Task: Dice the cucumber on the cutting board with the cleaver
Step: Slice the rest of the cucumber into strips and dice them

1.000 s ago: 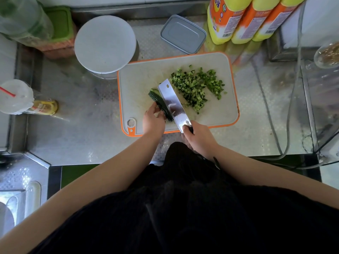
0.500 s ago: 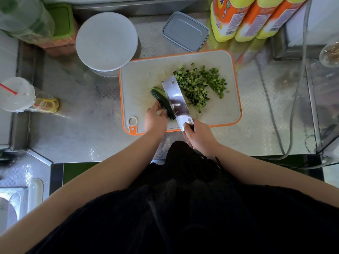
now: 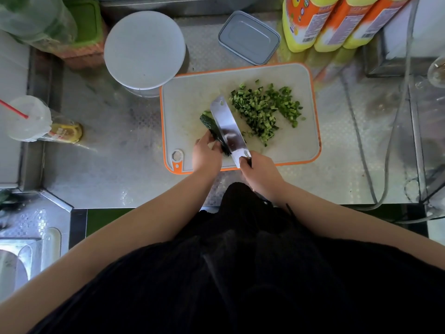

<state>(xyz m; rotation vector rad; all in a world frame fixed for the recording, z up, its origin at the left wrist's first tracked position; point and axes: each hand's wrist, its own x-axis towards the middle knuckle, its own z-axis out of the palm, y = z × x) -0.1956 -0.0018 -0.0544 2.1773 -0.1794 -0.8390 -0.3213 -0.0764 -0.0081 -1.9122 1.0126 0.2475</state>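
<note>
A dark green cucumber piece [image 3: 209,123] lies on the white, orange-rimmed cutting board [image 3: 187,97]. My left hand [image 3: 206,157] holds its near end with curled fingers. My right hand [image 3: 261,173] grips the handle of the cleaver [image 3: 227,126], whose steel blade lies lengthwise along the cucumber's right side and covers part of it. A heap of diced cucumber [image 3: 265,108] is spread over the board to the right of the blade.
A round white lid [image 3: 144,49] touches the board's far left corner. A grey rectangular container [image 3: 249,37] and three yellow bottles [image 3: 337,20] stand behind the board. A cup with a red straw [image 3: 29,118] sits at the left, cables [image 3: 385,150] at the right.
The cleaver's blade has tilted a little while staying beside the cucumber. Both hands keep their hold in about the same place on the board.
</note>
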